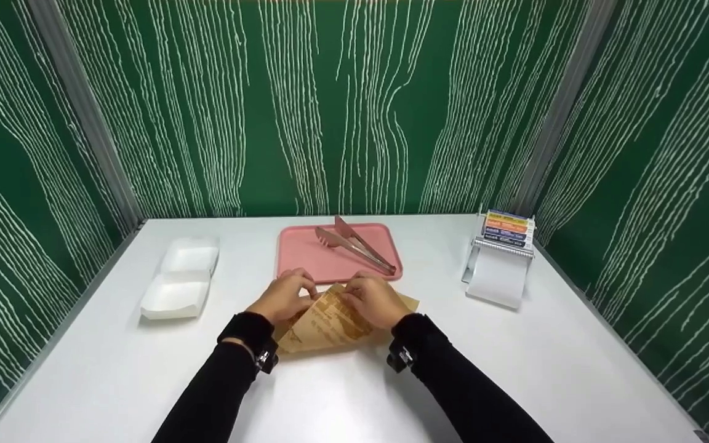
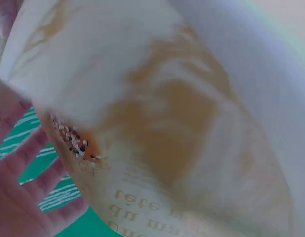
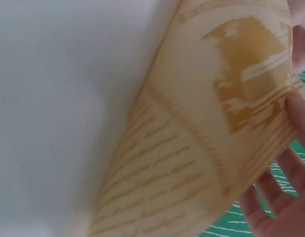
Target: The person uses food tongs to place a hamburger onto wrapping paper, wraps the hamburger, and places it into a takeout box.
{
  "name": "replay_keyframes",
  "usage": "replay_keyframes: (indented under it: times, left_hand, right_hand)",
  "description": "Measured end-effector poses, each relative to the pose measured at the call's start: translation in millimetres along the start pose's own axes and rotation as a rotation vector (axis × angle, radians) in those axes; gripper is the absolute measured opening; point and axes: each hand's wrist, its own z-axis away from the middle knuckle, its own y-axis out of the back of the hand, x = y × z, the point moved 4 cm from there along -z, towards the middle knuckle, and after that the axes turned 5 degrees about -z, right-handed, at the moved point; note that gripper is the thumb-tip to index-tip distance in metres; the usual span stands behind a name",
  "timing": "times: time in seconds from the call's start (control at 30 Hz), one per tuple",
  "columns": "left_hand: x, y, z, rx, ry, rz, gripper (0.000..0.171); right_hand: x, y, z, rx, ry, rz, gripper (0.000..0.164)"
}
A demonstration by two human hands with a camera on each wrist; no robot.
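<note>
A brown printed sheet of wrapping paper [image 1: 330, 323] lies folded over on the table in front of me, one corner pointing up between my hands. Inside its fold, the left wrist view shows part of a seed-topped bun [image 2: 73, 138]; the paper hides the rest. My left hand [image 1: 284, 296] holds the sheet's left side, with the other fingers spread beyond the paper's edge. At the right, my right hand [image 1: 378, 300] pinches the folded flap, its thumb lying on the printed face in the right wrist view.
Behind the paper lies a pink tray [image 1: 296, 255] with metal tongs [image 1: 364, 249] on it. An open white takeaway box [image 1: 173, 311] stands at left. On the right is a label dispenser [image 1: 468, 271] with several coloured boxes and a hanging white strip [image 1: 498, 277]. Green patterned walls surround the table.
</note>
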Motion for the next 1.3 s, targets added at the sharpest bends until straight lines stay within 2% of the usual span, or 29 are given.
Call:
replay_keyframes:
  times: [0.13, 0.23, 0.3, 0.47, 0.57, 0.67, 0.73, 0.83, 0.93, 1.0, 1.07, 1.17, 1.3]
  left_hand:
    - [-3.3, 2.0, 1.4, 0.016, -0.034, -0.007, 0.011]
    - [-4.1, 3.4, 2.3, 0.011, -0.033, -0.006, 0.011]
    - [-4.0, 4.7, 2.6, -0.001, -0.008, 0.022, 0.019]
    - [-5.5, 7.3, 6.0, -0.016, 0.085, 0.160, 0.040]
    - [-6.5, 6.0, 9.6, -0.001, 0.071, 0.196, 0.028]
    - [-7.1, 2.5, 12.0, 0.019, 0.024, 0.184, 0.018]
    - [-7.5, 0.5, 12.8, 0.040, 0.009, 0.162, 0.018]
    - [-9.5, -2.4, 12.8, 0.064, 0.036, 0.123, 0.018]
    - [-11.1, -3.4, 13.7, 0.096, 0.090, 0.093, 0.016]
    - [-12.3, -3.6, 15.3, 0.115, 0.131, 0.091, 0.013]
    - [-13.2, -3.7, 16.9, 0.132, 0.165, 0.103, 0.011]
    - [-14.4, -4.3, 18.5, 0.144, 0.197, 0.113, 0.008]
    - [-15.9, -6.0, 18.2, 0.161, 0.216, 0.120, 0.006]
  right_hand:
    - [-1, -1, -5, 0.010, 0.007, 0.023, 0.008]
    - [-5, -1, -8, 0.007, 0.018, 0.032, 0.007]
    - [-7, -1, -10, 0.000, 0.007, 0.026, 0.008]
    - [-9, -4, -14, -0.020, -0.017, 0.034, 0.012]
    - [-8, -7, -17, -0.007, -0.022, 0.058, 0.010]
    - [-7, -10, -19, 0.026, -0.028, 0.062, 0.009]
    - [-8, -11, -19, 0.055, -0.019, 0.059, 0.008]
    - [-13, -11, -15, 0.128, 0.055, 0.091, 0.008]
    - [-23, -9, -8, 0.212, 0.170, 0.152, 0.027]
    - [-31, -9, -2, 0.225, 0.257, 0.184, 0.031]
    - [-37, -13, 5, 0.174, 0.333, 0.224, 0.030]
    - [-42, -23, 15, 0.028, 0.410, 0.286, 0.032]
    - [-43, -33, 21, -0.138, 0.420, 0.342, 0.053]
